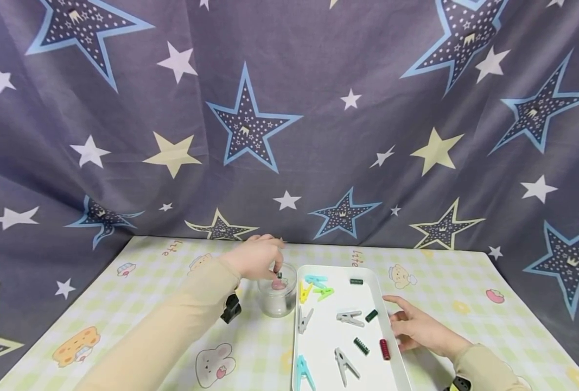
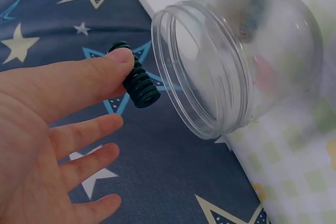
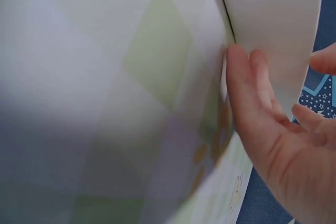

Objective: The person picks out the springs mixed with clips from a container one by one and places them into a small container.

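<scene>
My left hand [image 1: 260, 258] is over the mouth of a clear jar [image 1: 275, 307] left of the tray. Its thumb and forefinger pinch a dark green coil spring [image 2: 137, 80], held just outside the jar's rim in the left wrist view; the other fingers are spread. My right hand [image 1: 418, 328] rests at the right side of the white tray [image 1: 324, 332], its fingers against the outer wall in the right wrist view. Inside the tray lie several dark green springs [image 1: 361, 346] and a red spring [image 1: 385, 349].
Also in the tray are grey clips [image 1: 350, 318], blue clips [image 1: 304, 372], a yellow clip [image 1: 305, 292] and a green clip [image 1: 324, 294]. A checked cloth [image 1: 250, 347] with cartoon prints covers the table. Behind its far edge hangs a dark star-patterned curtain [image 1: 313, 163].
</scene>
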`<state>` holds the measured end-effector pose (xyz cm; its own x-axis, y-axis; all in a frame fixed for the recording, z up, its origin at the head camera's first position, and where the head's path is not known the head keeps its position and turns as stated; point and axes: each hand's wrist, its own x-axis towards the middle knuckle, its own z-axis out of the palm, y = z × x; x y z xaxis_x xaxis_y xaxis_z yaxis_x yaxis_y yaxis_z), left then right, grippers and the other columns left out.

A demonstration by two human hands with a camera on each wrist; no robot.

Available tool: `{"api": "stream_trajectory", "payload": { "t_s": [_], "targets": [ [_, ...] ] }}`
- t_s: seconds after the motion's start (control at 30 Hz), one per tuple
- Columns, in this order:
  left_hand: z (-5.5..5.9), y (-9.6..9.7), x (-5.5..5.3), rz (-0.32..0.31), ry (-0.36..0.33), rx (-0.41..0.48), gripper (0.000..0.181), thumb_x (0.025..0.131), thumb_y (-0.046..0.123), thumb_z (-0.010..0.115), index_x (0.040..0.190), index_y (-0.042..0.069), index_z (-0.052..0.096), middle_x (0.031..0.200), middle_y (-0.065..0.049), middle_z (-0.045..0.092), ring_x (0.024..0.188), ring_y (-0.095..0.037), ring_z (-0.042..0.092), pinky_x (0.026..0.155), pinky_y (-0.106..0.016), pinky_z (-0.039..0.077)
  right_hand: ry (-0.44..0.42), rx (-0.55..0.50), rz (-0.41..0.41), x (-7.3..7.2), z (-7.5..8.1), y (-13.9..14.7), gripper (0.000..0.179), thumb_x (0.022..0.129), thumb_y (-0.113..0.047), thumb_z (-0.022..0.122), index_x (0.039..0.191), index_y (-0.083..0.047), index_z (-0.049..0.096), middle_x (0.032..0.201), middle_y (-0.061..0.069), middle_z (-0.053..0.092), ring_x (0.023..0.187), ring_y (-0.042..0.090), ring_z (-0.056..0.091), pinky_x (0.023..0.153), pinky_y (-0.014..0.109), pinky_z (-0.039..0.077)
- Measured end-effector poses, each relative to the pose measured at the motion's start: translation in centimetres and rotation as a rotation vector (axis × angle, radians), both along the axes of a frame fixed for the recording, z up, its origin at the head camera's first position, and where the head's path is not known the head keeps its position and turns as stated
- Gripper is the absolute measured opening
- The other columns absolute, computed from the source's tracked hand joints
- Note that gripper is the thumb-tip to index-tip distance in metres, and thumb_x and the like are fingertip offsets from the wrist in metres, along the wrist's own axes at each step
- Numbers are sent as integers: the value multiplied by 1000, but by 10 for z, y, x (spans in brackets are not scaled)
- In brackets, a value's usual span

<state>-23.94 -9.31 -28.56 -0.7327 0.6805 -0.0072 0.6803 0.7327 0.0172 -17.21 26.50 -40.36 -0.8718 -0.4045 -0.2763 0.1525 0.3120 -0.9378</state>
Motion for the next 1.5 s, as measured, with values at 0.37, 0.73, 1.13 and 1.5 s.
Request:
{"api": "stream_trajectory", "payload": {
  "t_s": [0.37,0.73,1.13,1.5],
  "targets": [
    [-7,5,-8,14,-14,-74,17,73,26,80,64,20,66,94,4,62,94,-21,51,85,-43,42,3,-40,10,-1,-1,1,79,84,-6,54,146,1,6,104,12,55,86,19,63,75,38,55],
    [-16,7,-11,46,-40,-77,17,73,19,79,64,19,65,86,6,62,92,-22,52,86,-43,43,-2,-49,11,-1,0,1,78,83,-4,51,146,2,5,103,10,55,86,19,63,76,39,55],
    [-19,8,-10,50,-55,-82,20,75,26,78,63,19,64,86,5,59,97,-23,51,91,-44,42,-43,-69,4,-2,-2,1,80,82,-4,53,147,0,5,103,10,56,85,19,64,72,39,55],
    [-20,7,-12,45,-40,-73,20,77,30,76,64,18,66,85,5,59,92,-22,51,88,-43,42,-42,-65,5,-2,-3,2,78,83,-3,51,146,0,4,102,9,56,84,19,64,71,38,55]
  ]
}}
